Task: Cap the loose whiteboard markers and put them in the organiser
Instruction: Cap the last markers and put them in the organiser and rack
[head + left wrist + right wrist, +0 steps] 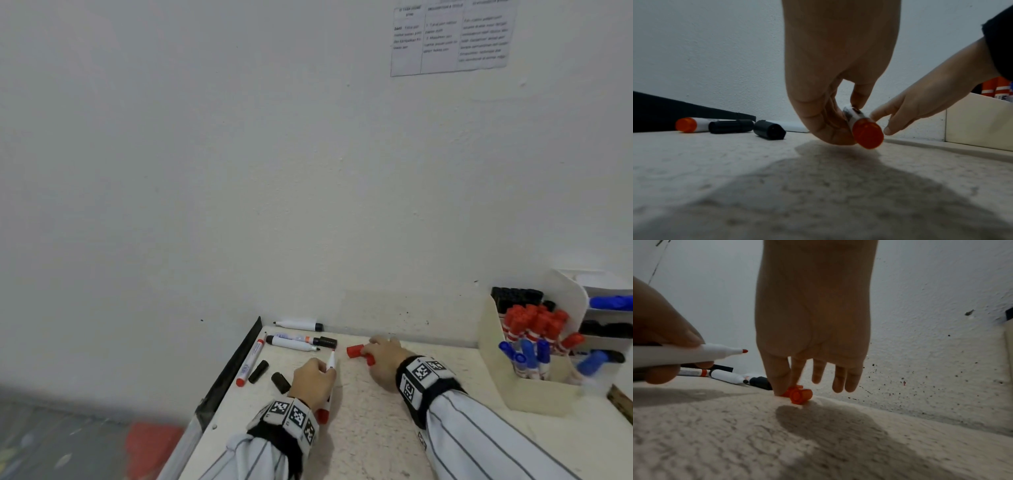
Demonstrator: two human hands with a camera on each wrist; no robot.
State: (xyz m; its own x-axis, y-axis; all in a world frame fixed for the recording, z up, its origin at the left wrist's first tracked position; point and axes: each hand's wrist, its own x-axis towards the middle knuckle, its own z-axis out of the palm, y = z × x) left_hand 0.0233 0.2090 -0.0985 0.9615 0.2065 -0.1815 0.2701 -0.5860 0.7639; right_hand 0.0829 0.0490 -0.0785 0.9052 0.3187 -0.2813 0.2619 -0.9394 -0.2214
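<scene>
head view, left hand (313,378) fingers gripping one uncapped red marker (331,359), right hand (385,359) fingers pinching one red cap (354,351)

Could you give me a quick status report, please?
Left hand grips uncapped red marker. Right hand pinching red cap on table. Nothing blocking.

Five loose markers (296,324), two red caps (354,351), two black caps (258,371), one organiser (534,394)

Loose markers (294,341) and caps (281,382) lie at the desk's (376,428) left; the organiser (529,359) stands at its right, against the wall (239,171).
</scene>
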